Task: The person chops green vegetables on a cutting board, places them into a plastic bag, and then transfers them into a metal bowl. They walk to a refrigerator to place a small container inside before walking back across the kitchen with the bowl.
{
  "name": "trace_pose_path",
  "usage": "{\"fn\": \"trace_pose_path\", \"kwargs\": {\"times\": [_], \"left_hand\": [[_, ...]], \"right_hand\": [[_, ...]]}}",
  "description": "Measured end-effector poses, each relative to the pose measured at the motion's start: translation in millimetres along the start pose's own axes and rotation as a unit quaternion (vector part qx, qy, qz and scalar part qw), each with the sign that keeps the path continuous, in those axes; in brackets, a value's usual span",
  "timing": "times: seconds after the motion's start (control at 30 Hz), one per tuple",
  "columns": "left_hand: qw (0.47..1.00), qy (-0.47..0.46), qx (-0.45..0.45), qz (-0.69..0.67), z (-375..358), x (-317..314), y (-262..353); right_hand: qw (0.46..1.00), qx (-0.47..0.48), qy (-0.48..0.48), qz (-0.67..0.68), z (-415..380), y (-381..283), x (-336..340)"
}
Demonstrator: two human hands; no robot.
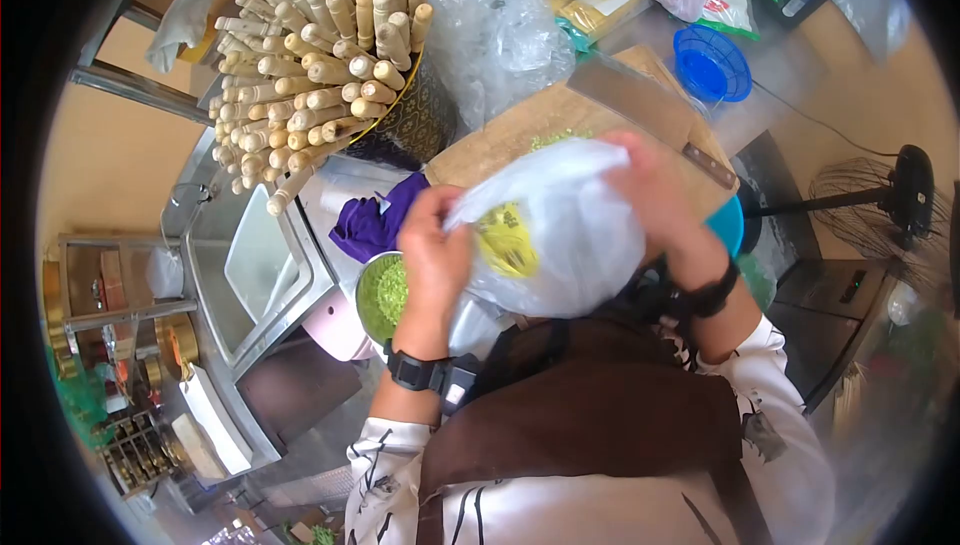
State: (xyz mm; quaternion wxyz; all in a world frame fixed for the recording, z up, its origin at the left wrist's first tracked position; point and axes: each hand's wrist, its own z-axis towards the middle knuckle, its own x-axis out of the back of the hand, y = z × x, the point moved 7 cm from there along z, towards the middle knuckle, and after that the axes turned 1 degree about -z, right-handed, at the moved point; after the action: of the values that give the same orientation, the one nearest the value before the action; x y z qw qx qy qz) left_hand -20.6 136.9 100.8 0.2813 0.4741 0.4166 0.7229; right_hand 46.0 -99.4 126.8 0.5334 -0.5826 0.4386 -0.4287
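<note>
A white, see-through plastic bag (580,215) is held up in front of the person's apron (590,410), over the near part of a wooden cutting board (480,157). The left hand (437,260) has its grip clamped on the bag's left edge, thumb against fingers. The right hand (655,195) is at the bag's upper right side, touching it, but motion blur hides the fingers, so I cannot tell whether that grip is closed on the plastic. A yellow patch (508,240) shows on the bag, near the left hand. Dark bands sit on both wrists. On the board, beyond the bag, lie green bits and a cleaver (630,100), its handle towards the right. A blue basket (712,65) stands on the counter just past the board, near some food packages. Beside the left forearm is a metal bowl (368,290) with chopped greens (393,295) in it, and behind that a purple cloth (380,220). Farther left, a patterned tub (418,120) holds many wooden rolling pins (330,55), with crumpled clear plastic (490,35) to its right. A black fan (908,190) is at the far right.
</note>
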Motion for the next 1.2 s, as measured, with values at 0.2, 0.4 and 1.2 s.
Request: {"fn": "trace_pose_path", "kwargs": {"times": [0.2, 0.4, 1.2], "left_hand": [[0.922, -0.025, -0.354, 0.153, -25, 16, 70], [0.892, -0.244, -0.361, 0.123, -41, -23, 64], [0.841, -0.204, 0.058, 0.497, 127, -121, -42]], "right_hand": [[0.938, 0.12, 0.104, -0.309, 24, 5, 33], [0.981, 0.116, 0.044, -0.151, 34, 5, -13], [0.856, 0.047, -0.173, -0.485, 187, 92, -1]]}}
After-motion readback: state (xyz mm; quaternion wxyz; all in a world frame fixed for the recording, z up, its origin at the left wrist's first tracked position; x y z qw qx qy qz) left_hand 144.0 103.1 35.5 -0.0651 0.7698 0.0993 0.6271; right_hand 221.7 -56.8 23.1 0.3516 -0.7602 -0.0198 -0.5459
